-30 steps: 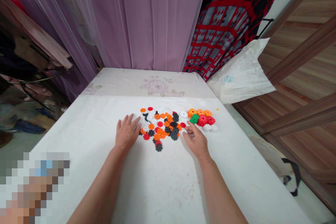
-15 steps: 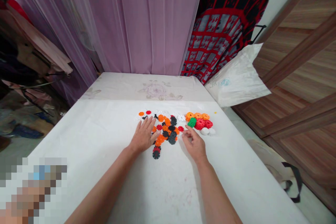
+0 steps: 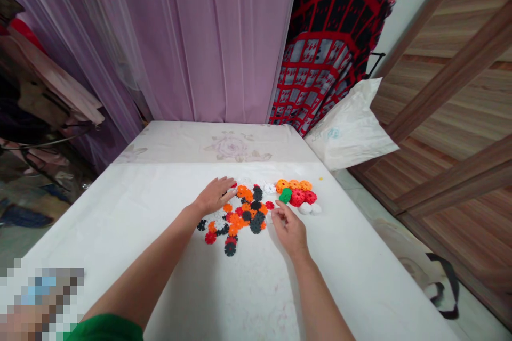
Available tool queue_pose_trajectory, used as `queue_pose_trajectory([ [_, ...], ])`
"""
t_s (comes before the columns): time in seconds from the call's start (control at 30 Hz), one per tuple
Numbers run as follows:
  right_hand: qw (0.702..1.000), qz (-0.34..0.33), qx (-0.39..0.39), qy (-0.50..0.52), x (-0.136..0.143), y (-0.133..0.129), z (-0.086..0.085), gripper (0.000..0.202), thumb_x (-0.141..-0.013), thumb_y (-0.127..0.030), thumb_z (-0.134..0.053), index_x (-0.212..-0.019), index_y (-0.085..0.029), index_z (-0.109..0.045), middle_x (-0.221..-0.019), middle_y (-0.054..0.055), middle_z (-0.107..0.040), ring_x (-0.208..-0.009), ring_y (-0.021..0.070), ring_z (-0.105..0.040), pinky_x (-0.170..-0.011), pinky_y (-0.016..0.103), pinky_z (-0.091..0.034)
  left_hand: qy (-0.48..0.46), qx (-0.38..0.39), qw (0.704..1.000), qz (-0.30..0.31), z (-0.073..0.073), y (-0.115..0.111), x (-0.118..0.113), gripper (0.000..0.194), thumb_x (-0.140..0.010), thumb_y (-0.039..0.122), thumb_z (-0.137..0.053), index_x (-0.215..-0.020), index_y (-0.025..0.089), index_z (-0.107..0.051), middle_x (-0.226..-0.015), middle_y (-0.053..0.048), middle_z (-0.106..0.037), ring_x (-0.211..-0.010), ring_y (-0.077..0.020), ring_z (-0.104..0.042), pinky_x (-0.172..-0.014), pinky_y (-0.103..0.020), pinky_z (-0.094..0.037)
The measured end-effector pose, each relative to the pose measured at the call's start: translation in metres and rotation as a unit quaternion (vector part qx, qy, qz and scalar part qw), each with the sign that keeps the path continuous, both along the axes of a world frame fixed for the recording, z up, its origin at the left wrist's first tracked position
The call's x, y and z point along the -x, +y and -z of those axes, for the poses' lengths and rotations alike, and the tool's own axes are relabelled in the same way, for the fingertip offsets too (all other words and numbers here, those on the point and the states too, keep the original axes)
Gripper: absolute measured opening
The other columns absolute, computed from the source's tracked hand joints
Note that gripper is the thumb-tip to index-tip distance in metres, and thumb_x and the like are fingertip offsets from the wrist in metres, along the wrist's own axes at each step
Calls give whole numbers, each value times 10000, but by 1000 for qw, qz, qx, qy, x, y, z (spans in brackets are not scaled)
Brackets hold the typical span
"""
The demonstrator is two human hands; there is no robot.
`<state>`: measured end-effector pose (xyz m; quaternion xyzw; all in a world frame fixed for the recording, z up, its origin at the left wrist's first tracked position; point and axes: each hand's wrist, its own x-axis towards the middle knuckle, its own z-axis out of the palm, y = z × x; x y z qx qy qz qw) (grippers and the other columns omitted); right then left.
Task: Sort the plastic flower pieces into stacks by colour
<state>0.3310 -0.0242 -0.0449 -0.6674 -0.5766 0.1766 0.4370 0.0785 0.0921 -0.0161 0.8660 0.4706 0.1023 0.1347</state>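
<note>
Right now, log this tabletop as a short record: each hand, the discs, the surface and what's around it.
Left hand: palm down, fingers extended over the far left of the mixed discs
Right hand: fingers curled, beside the pile's right edge; grip unclear
Pile colours: orange, black, red, white
Grouped at right: orange clusters, red clusters, white clusters, green cluster
Surface: white tablecloth
Behind: purple curtain
Far right: white bag

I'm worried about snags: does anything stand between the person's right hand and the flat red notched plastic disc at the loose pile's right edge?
Nothing visible stands between the right hand and the red notched disc. The rounded green plastic cluster lies beyond, off that line.
</note>
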Motion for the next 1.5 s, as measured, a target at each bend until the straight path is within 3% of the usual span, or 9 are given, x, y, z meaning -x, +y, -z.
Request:
queue_pose_trajectory([
  [0.1, 1000, 8, 1, -4, 1, 1, -1, 437, -828, -443, -483, -1151, -208, -661, -895, 40, -746, -742, 173, -656, -654, 274, -513, -27, -17, 999, -11, -3, 3, -5, 656, -974, 552, -209, -1404, 162, -514, -1472, -98, -507, -1395, -208, -419, -1178, -383, -296],
  [0.2, 1000, 6, 2, -6, 0, 2, -1, 428, -828, -427, -489, -1159, -216, -660, -902, 37, -749, -758, 176, -661, -673, 276, -516, -7, -16, 999, -30, -10, 13, -23, 633, -969, 568, -238, -1434, 213, -480, -1539, -86, -416, -1449, -263, -324, -1187, -508, -241],
  [0.3, 1000, 3, 2, -9, -1, 2, 0, 419, -841, -417, -481, -1158, -210, -662, -897, 41, -750, -757, 176, -665, -692, 280, -516, 34, 19, 999, -11, -15, 23, -48, 604, -959, 601, -262, -1476, 319, -400, -1599, -58, -299, -1488, -307, -211, -1156, -651, -156],
  [0.4, 1000, 3, 0, -11, -1, 1, 1, 417, -845, -416, -477, -1151, -206, -667, -897, 43, -752, -764, 176, -668, -712, 282, -518, 72, 38, 997, 12, -13, 30, -62, 606, -948, 625, -289, -1467, 338, -412, -1607, -71, -276, -1492, -327, -189, -1149, -666, -121],
  [0.6, 1000, 12, 4, -16, 0, 2, 0, 414, -839, -408, -486, -1152, -211, -672, -908, 40, -757, -767, 178, -673, -708, 282, -515, 88, 33, 993, 68, -3, 27, -49, 630, -948, 627, -289, -1474, 303, -413, -1607, -94, -270, -1485, -300, -223, -1181, -523, -206],
  [0.8, 1000, 15, 1, -26, 0, 2, -3, 421, -854, -420, -464, -1150, -212, -679, -895, 39, -756, -733, 177, -664, -678, 284, -510, 108, 10, 989, 103, -10, 10, -33, 600, -943, 604, -335, -1439, 295, -467, -1574, -79, -352, -1451, -267, -320, -1172, -437, -255],
  [0.93, 999, 13, -3, -33, 0, 3, -2, 404, -859, -416, -461, -1134, -226, -686, -885, 31, -757, -735, 178, -666, -685, 287, -513, 103, -12, 992, 75, -17, 2, -35, 575, -932, 609, -365, -1386, 297, -528, -1542, -80, -412, -1413, -266, -391, -1155, -456, -283],
  [1.23, 1000, 1, -8, -24, 1, 2, -6, 369, -862, -391, -464, -1094, -236, -705, -934, 39, -762, -779, 185, -682, -775, 310, -529, 90, 4, 991, 95, -14, -13, -75, 640, -944, 605, -355, -1487, 266, -377, -1582, -104, -334, -1464, -288, -285, -1171, -553, -213],
  [1.5, 1000, 7, -6, -18, 1, 2, -4, 354, -847, -375, -474, -1083, -259, -711, -938, 29, -762, -794, 187, -683, -785, 311, -534, 93, -7, 990, 110, -13, -24, -51, 575, -941, 576, -395, -1447, 305, -435, -1565, -88, -375, -1445, -277, -321, -1177, -533, -212],
])
